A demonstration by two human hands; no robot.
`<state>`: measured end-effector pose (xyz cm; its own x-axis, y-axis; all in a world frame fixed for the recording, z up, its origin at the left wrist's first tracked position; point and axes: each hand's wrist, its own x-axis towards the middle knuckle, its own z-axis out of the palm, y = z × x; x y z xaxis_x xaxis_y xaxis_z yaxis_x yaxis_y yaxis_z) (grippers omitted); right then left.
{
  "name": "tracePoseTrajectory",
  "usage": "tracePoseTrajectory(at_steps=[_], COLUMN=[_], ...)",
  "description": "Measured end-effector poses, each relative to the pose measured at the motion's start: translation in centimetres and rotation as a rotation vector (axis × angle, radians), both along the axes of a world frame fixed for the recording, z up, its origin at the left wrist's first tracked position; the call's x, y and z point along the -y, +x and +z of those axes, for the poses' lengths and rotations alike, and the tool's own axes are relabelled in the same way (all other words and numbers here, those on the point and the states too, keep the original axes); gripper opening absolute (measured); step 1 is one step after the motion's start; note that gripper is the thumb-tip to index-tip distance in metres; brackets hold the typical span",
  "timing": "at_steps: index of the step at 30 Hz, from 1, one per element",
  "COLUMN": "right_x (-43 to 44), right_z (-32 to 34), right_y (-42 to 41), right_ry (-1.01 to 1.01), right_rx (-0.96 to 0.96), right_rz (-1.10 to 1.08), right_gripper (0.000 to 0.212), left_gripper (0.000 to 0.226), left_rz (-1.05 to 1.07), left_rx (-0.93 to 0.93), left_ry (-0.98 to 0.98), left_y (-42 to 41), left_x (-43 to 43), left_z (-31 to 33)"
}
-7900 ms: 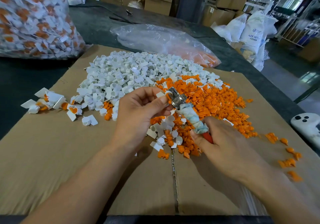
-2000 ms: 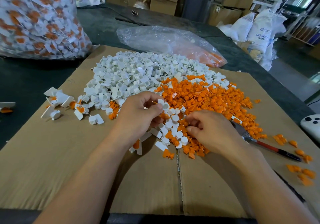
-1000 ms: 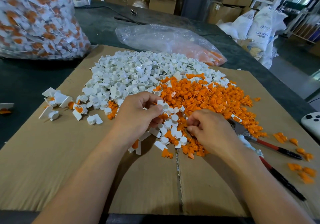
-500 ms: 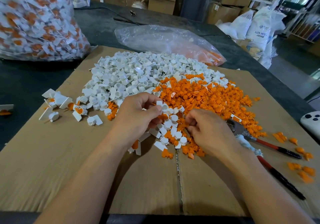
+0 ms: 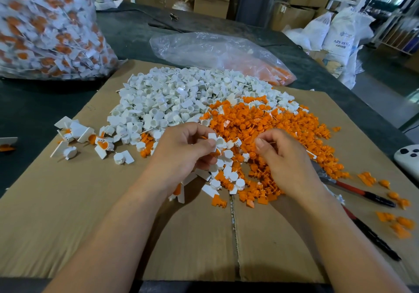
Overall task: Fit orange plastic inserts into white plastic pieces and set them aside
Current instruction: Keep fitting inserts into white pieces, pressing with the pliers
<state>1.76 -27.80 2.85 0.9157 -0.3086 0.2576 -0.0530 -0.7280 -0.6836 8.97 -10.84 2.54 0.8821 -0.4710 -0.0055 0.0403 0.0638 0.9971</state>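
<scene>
Lifts right hand [image 5: 285, 163] off orange pile [image 5: 272, 120] since a moment ago, fingers pinched on thin orange insert [image 5: 271, 142]; grips white piece [image 5: 214, 139] in left hand [image 5: 183, 154]; risks skewed push, dropping both

Left hand [image 5: 182, 155], right hand [image 5: 288, 162]: both bare. Forearms [image 5: 113, 236] bare as well, uncovered from the wrists behind the fingers [image 5: 195, 132] back to the frame's lower edge. Right thumbnail [image 5: 259, 143] short, rounded, plain.

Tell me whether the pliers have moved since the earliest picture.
Yes. The pliers went from above the orange pile down onto the cardboard, right of it.
</scene>
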Motion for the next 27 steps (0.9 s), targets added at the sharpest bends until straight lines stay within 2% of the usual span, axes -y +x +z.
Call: tracePoseTrajectory(at_steps=[3, 4, 12, 18, 27], right_x=[-0.4, -0.5, -1.3, -1.7, -2.2], right_z=[0.2, 0.4, 1.1, 0.8, 1.1], right_y=[0.0, -0.1, -0.1, -0.1, -0.2], right_ry=[0.347, 0.408, 0.590, 0.628, 0.539], right_rx=[0.022, 0.043, 0.103, 0.138, 0.167], right_rz=[0.046, 0.083, 0.196, 0.176, 0.172], right_gripper=[0.014, 0.014, 0.028, 0.033, 0.033], left_gripper=[0.013, 0.012, 0.013, 0.013, 0.012], left_rz=[-0.012, -0.018, -0.041, -0.051, -0.083], left_rx=[-0.020, -0.030, -0.056, -0.057, -0.045], left_ry=[-0.013, -0.021, -0.031, -0.028, -0.030], left_y=[0.0, 0.0, -0.2, -0.3, -0.6], left_x=[0.0, 0.0, -0.1, -0.1, -0.1], left_z=[0.0, 0.1, 0.5, 0.6, 0.7])
